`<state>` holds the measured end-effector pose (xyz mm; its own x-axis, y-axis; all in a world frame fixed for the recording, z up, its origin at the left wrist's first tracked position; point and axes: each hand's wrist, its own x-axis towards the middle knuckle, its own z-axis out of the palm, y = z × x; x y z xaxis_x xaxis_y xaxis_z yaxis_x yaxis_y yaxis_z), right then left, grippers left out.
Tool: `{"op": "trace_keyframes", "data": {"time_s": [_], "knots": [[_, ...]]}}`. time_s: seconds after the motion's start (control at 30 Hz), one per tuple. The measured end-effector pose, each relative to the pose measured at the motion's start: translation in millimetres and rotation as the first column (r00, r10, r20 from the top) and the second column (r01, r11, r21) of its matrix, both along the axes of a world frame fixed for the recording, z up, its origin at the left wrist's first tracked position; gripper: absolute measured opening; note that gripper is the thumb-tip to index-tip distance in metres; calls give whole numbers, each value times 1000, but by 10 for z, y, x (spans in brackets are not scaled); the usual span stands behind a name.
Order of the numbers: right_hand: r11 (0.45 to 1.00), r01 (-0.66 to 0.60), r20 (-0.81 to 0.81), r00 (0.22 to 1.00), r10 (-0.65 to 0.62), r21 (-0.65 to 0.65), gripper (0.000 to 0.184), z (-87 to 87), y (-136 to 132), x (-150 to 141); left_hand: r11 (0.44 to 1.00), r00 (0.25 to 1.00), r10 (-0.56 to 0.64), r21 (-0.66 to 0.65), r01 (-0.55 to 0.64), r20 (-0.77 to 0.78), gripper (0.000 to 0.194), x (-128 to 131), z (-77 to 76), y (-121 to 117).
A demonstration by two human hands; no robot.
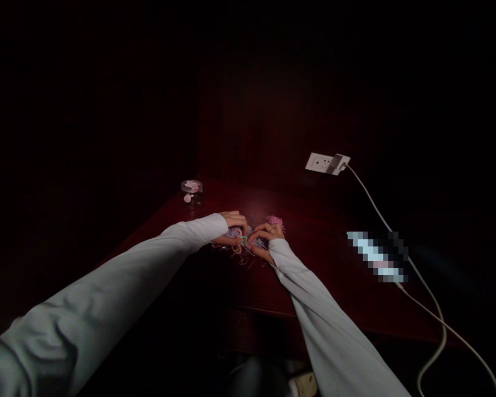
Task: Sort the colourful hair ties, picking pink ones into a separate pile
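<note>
A loose pile of small coloured hair ties [236,249] lies on the dark red table, mostly under my hands. My left hand [232,227] is over the left side of the pile, thumb and fingers curled together. My right hand [266,237] comes in from the right with its fingers pinched. A green hair tie [244,240] is between the fingertips of both hands, which nearly meet. Just behind my right hand sits a pink clump of bands or strands [275,221]. My fingers hide part of the pile.
A clear container [192,190] with pale pink pieces stands at the back left of the table [314,237]. To the right lies a blurred-out device [374,256] with a white cable [434,315]. A charger [339,163] is plugged into the wall outlet [319,162].
</note>
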<state>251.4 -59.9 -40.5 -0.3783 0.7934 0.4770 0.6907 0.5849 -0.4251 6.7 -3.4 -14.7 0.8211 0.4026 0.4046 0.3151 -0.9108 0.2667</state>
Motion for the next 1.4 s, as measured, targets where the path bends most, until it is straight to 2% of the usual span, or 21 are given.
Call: {"op": "trace_keyframes", "data": {"time_s": [0.13, 0.4, 0.63, 0.77, 0.97, 1.2, 1.4], "knots": [[1000, -4, -26, 1000, 4, 1, 4, -2, 15, 10, 1000, 1000, -2, 0, 2, 5, 40, 4, 0, -7], [1000, 24, -108, 994, -24, -1, 19, 59, -48, -21, 1000, 999, -30, -2, 30, 36, 35, -4, 10, 26], [999, 39, -192, 981, -37, 9, 24, 104, -85, -22, 999, 997, -30, 16, 29, 72, 30, -5, 76, -10], [999, 47, -212, 976, -43, 13, 28, 108, -85, -39, 999, 995, -47, 22, 45, 86, 32, 6, 64, -13], [999, 48, -229, 972, -49, -10, 29, 91, -72, -40, 998, 991, -65, 17, 63, 114, 34, 7, 25, 27], [983, 170, -259, 949, -182, -70, 31, 79, -76, -26, 999, 989, -43, 7, 43, 144, 37, -6, 40, 48], [991, 132, -200, 971, -135, -30, 34, 68, -49, -20, 998, 984, -63, 2, 64, 164, 34, 0, 44, 85]]}}
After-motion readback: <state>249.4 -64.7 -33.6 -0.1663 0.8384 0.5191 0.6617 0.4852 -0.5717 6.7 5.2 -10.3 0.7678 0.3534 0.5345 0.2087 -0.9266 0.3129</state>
